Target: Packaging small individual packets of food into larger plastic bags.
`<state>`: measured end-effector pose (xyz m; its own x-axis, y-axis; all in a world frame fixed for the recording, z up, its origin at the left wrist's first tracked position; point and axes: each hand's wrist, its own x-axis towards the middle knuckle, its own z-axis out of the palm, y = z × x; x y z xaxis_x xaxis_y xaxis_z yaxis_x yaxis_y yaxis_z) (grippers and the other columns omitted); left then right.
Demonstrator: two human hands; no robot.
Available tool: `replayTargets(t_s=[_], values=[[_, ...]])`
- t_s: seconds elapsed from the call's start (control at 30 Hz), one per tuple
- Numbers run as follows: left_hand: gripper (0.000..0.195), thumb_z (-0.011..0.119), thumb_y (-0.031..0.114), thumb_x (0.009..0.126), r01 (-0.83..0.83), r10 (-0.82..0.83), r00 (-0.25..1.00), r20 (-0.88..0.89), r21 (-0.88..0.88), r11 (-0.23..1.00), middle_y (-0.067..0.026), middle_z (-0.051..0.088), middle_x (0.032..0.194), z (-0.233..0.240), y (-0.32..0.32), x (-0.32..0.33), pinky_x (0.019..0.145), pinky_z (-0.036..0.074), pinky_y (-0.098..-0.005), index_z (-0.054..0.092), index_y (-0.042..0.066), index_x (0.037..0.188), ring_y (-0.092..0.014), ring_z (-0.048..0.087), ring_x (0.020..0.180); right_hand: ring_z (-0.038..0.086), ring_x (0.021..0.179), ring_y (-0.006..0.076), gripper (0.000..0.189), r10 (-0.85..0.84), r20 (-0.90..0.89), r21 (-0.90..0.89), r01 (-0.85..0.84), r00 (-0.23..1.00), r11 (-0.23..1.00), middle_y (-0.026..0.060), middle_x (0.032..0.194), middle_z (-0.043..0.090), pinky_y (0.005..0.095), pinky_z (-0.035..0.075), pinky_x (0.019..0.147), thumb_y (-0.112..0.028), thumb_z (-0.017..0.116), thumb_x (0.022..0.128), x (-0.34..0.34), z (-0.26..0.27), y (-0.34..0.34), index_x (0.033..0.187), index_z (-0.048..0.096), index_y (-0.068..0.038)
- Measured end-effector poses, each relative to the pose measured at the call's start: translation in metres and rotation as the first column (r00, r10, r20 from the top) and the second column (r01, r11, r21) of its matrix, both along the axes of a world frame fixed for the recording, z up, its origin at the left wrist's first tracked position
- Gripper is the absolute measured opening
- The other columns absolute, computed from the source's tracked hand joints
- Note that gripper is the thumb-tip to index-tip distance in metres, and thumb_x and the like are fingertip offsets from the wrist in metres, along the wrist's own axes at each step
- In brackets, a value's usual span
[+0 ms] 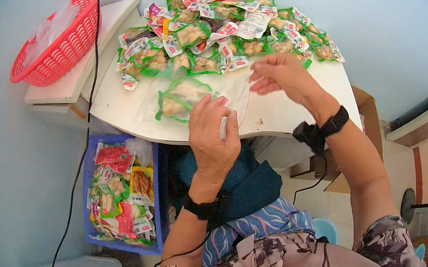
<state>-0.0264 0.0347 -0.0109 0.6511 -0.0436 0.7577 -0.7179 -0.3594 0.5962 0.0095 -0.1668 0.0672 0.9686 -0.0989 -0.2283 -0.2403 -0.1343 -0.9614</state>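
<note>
A clear plastic bag lies on the white table, with green-edged food packets inside or beneath it. My left hand rests over the bag's right part, fingers on the plastic and the packets; whether it grips them is hidden. My right hand is raised above the table at the bag's upper right corner, fingers bent, near a thin red line along the bag's edge. Whether its fingertips pinch that edge is unclear. Beyond both hands is a heap of small sealed food packets, mostly green-edged, some red or purple.
On a white surface at the left, a red plastic basket holds clear bags. A blue crate full of packets stands below the table's left side. A black cable hangs at the left. A cardboard box stands to the right.
</note>
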Motion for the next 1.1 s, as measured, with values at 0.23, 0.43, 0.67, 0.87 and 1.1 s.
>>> replayTargets(t_s=[0.23, 0.43, 0.67, 0.87, 1.1], values=[[0.018, 0.07, 0.004, 0.078, -0.101, 0.094, 0.994, 0.05, 0.179, 0.979, -0.0169, 0.064, 0.113, 0.005, 0.003, -0.015, 0.096, 0.043, -0.0483, 0.062, 0.003, 0.094, -0.04, 0.055, 0.113, 0.065, 0.062, 0.0186, 0.038, -0.139, 0.123, -0.016, 0.142, 0.983, 0.99, 0.0095, 0.08, 0.063, 0.0311, 0.055, 0.055, -0.029, 0.07, 0.089, 0.085, -0.004, -0.002, 0.101, 0.063, 0.006], [0.02, 0.073, 0.006, 0.076, -0.239, 0.23, 0.971, 0.062, 0.26, 0.936, -0.0129, 0.059, 0.092, 0.009, 0.005, -0.033, 0.078, 0.046, -0.0445, 0.063, 0.004, 0.094, -0.034, 0.056, 0.087, 0.063, 0.057, 0.0236, 0.036, -0.26, 0.023, -0.13, 0.26, 0.965, 0.957, 0.0154, 0.079, 0.061, 0.0357, 0.053, 0.046, -0.021, 0.075, 0.084, 0.128, -0.008, 0.018, 0.093, 0.061, 0.011], [0.015, 0.071, 0.003, 0.078, -0.209, 0.203, 0.978, 0.052, 0.289, 0.934, -0.0115, 0.058, 0.081, 0.007, 0.004, -0.036, 0.065, 0.047, -0.0395, 0.064, 0.004, 0.091, -0.032, 0.057, 0.074, 0.068, 0.069, 0.0253, 0.014, -0.412, 0.239, 0.196, 0.372, 0.879, 0.907, 0.0184, 0.088, 0.066, 0.037, 0.061, 0.057, -0.005, 0.066, 0.085, 0.131, -0.024, 0.01, 0.085, 0.059, 0.007], [0.013, 0.07, 0.001, 0.08, -0.225, 0.218, 0.974, 0.057, 0.22, 0.949, -0.0121, 0.059, 0.079, 0.007, 0.001, -0.037, 0.061, 0.049, -0.0414, 0.064, 0.004, 0.09, -0.032, 0.059, 0.073, 0.069, 0.085, 0.0277, 0.016, -0.247, 0.423, 0.409, 0.06, 0.871, 0.911, 0.0194, 0.102, 0.064, 0.037, 0.062, 0.073, -0.006, 0.055, 0.091, 0.037, 0.006, -0.013, 0.101, 0.054, 0.006], [0.008, 0.067, 0.0, 0.084, -0.26, 0.248, 0.965, 0.088, 0.178, 0.949, -0.0136, 0.058, 0.076, 0.011, -0.008, -0.032, 0.055, 0.047, -0.039, 0.063, 0.002, 0.091, -0.032, 0.058, 0.064, 0.066, 0.099, 0.0234, 0.022, -0.174, 0.46, 0.364, -0.007, 0.871, 0.931, 0.0163, 0.11, 0.063, 0.0445, 0.059, 0.087, -0.009, 0.049, 0.095, -0.082, 0.015, -0.054, 0.112, 0.052, 0.004]])
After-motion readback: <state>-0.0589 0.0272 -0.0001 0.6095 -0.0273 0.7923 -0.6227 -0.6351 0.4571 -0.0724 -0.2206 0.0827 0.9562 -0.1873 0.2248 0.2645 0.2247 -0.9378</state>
